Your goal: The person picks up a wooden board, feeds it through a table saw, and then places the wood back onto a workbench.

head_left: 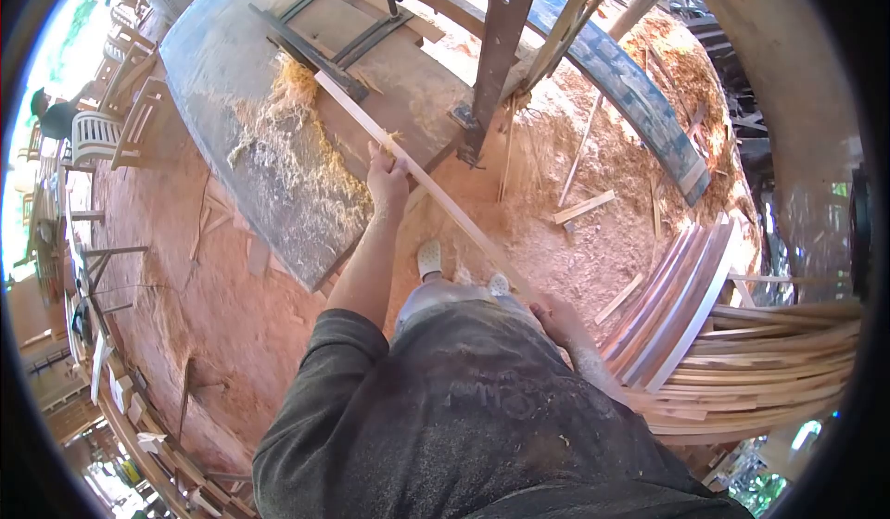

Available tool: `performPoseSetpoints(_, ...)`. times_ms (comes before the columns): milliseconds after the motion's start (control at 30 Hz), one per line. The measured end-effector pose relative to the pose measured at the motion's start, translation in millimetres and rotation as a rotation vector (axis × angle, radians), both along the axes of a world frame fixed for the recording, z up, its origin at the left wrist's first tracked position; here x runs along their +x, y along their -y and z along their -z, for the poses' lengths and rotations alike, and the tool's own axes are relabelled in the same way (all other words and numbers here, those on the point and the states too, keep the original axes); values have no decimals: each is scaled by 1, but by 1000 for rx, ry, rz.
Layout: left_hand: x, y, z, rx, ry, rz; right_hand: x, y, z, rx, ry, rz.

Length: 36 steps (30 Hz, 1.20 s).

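Observation:
A long, narrow wooden strip slants from the worktable down toward my right hip. My left hand is closed around its middle, close to the table's edge. Down by my waist, my right hand grips the strip's near end, its fingers partly hidden. The strip's far end lies against a dark metal guide on the tabletop. Beside that end, pale shavings are heaped over the table.
Curved wooden slats are stacked at my right. A dark upright post stands at the table's right edge, with a long bluish curved board beyond. Wood scraps litter the floor. Slatted chairs and another person are at far left.

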<state>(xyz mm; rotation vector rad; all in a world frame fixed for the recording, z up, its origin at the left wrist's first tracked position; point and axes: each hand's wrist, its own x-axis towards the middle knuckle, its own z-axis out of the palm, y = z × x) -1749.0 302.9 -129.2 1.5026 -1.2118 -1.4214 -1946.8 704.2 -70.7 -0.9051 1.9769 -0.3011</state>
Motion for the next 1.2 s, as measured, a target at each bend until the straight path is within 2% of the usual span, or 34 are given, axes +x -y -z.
performPoseSetpoints(33, -3, -1, -10, 69, -104, -69, -1, 4, 2, -32, 1, -2)
performPoseSetpoints(133, 0, 11, -4, 111, -247, -20, -4, 13, 7, -89, -5, -12)
performPoseSetpoints(333, 1, 36, -3, 136, -301, -44, -7, 41, 3, -45, 19, -31)
performPoseSetpoints(433, 8, 49, -4, 139, -143, 5, -4, 59, -5, -29, 28, -60)
performPoseSetpoints(533, 5, 51, -4, 114, -236, -35, -2, 62, 0, -51, 13, -75)
performPoseSetpoints(700, 9, 63, -13, 157, -224, -27, -3, 71, 10, 63, 12, -105)
performPoseSetpoints(900, 20, 86, -2, 142, -192, 42, 2, 89, 13, -28, 54, -65)
performPoseSetpoints(1033, 24, 99, 1, 145, -263, 24, 6, 107, 8, 4, 68, -44)
performPoseSetpoints(1133, 29, 113, -2, 111, -176, 64, 9, 121, 6, 37, 99, -18)
performPoseSetpoints(1200, 28, 120, -8, 136, -218, 1, 12, 133, 4, 50, 118, 2)
